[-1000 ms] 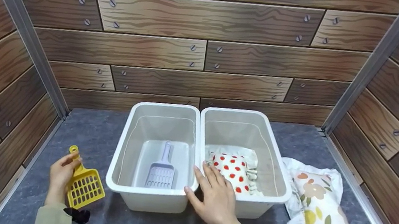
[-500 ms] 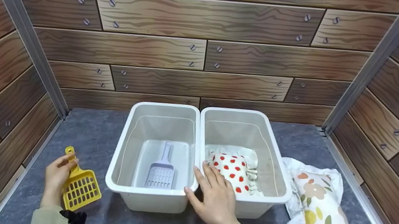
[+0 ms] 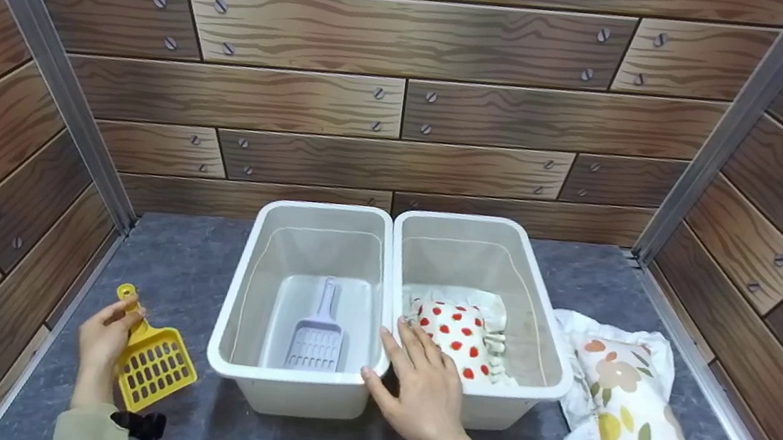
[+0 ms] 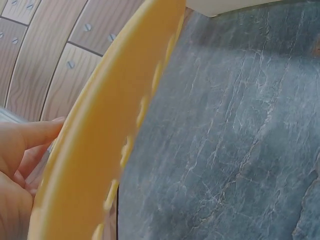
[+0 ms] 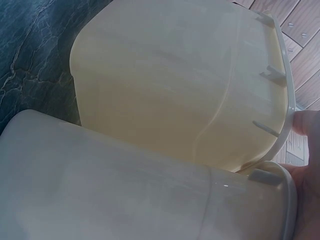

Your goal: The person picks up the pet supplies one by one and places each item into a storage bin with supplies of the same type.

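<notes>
My left hand pinches the handle of a yellow slotted litter scoop, held left of the two bins with its slotted head towards me. In the left wrist view the scoop appears edge-on, thumb and fingers beside it. My right hand rests with spread, fairly straight fingers over the front rims where the left bin and right bin meet. A lavender slotted scoop lies in the left bin. Inside the right bin is a small ruffled cushion with red strawberries, partly covered by my fingers.
A white floral cushion with ruffled edges lies right of the bins, touching or close to the right one. Wood-patterned walls enclose the dark marbled tabletop at the back and both sides.
My left hand has shifted slightly to the left with the yellow scoop. The right hand, both bins and the cushions are where they were.
</notes>
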A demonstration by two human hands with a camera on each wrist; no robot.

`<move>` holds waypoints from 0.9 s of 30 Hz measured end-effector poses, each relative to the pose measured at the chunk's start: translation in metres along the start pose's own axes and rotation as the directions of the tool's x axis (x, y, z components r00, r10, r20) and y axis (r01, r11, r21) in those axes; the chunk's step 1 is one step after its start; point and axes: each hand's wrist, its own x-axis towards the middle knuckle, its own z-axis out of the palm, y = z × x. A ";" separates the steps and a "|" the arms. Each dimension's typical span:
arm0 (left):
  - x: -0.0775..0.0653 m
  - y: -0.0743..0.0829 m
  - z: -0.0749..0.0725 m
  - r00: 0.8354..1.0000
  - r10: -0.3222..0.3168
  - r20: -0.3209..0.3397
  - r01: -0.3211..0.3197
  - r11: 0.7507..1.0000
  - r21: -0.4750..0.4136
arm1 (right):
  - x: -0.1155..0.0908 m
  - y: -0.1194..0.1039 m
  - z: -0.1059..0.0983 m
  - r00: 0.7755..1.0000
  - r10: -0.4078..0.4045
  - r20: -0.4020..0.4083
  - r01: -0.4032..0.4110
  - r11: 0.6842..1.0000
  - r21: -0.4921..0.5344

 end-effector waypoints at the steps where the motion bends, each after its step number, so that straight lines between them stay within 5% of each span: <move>1: -0.001 0.000 0.000 1.000 -0.004 0.002 0.004 1.000 -0.011 | 0.000 0.000 0.000 1.000 -0.001 -0.002 0.001 1.000 0.001; 27: -0.007 0.027 -0.025 0.999 -0.012 -0.043 0.011 1.000 -0.016 | 0.000 -0.001 -0.002 0.999 0.022 0.049 -0.023 1.000 0.009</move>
